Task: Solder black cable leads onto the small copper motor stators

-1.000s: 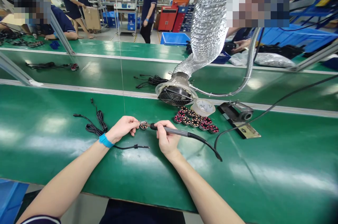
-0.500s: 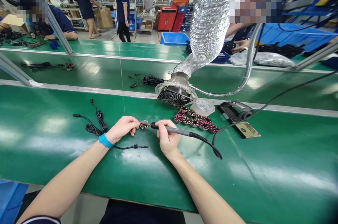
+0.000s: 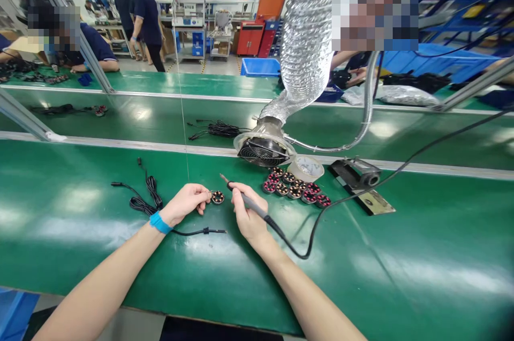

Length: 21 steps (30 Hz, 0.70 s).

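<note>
My left hand [image 3: 188,203] is closed in a pinch. A thin solder wire [image 3: 183,132] hangs from above and runs down to this hand; its end is hard to see between the fingertips. Right beside those fingertips lies a small round motor stator [image 3: 217,197] with copper windings. In my right hand [image 3: 249,212] is a soldering iron [image 3: 254,205], gripped like a pen. The iron's tip points up and left, apart from the stator. A black cable [image 3: 146,199] lies coiled left of my left hand, and its stripped end [image 3: 217,231] comes out below the wrist.
Several more stators [image 3: 295,186] are grouped right of my right hand, by a tape roll [image 3: 306,168]. A fan hood [image 3: 265,149] on a silver duct [image 3: 307,36] hangs low behind them. Further right is an iron stand [image 3: 363,180]. Co-workers are across the bench.
My right hand has drawn the soldering iron's tip up off the stator and tilted it more steeply. The iron's cord swung left. My left hand stays beside the stator.
</note>
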Available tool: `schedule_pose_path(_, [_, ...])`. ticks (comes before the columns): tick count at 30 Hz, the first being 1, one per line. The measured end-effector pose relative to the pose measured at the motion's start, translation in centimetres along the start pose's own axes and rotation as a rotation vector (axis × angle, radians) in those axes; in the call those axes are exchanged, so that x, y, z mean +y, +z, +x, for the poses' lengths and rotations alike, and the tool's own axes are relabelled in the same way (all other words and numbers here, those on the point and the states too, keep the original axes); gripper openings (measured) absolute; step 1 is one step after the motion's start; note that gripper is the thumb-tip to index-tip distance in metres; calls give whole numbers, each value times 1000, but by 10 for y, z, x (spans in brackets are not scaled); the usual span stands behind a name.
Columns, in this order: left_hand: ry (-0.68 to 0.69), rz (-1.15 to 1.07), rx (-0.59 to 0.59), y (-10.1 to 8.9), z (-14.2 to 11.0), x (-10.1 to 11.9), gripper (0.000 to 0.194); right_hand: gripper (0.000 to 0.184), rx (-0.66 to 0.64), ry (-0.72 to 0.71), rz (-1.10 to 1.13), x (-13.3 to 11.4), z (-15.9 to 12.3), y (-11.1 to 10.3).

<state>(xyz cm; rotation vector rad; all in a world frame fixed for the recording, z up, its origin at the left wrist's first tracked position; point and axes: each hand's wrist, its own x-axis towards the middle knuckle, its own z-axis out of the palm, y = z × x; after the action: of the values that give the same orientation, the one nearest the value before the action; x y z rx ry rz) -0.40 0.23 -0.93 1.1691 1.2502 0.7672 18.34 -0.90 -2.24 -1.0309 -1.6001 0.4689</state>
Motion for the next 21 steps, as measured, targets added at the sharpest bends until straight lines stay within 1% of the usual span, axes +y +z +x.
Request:
schedule_pose_path(4, [17,0,-2,0,1,-2,28,21,-69,-86,-79,-2,4,1])
schedule_pose_path(7, [23,11,2,0,1,-2,29,23,-131,-99,-114,0,6,4])
schedule_pose_path(8, [23,12,2,0,1,-2,29,27,-154,-96,-116,1,6,6])
schedule_pose_path(11, [28,16,-3,1,1,-2,30,51,-232,-86,-101,11,3,12])
schedule_pose_path(13, [32,15,-5,1,1,-1,31,63,-286,-92,-66,19,1,16])
schedule_pose_path(15, [32,12,-2,2,0,0,32,65,-329,-98,-17,25,-1,19])
schedule_pose_path(17, [30,14,-4,2,0,1,33,62,-351,-97,24,29,-1,21])
schedule_pose_path(21, [26,22,2,0,-3,5,35,60,-376,-99,37,27,3,20])
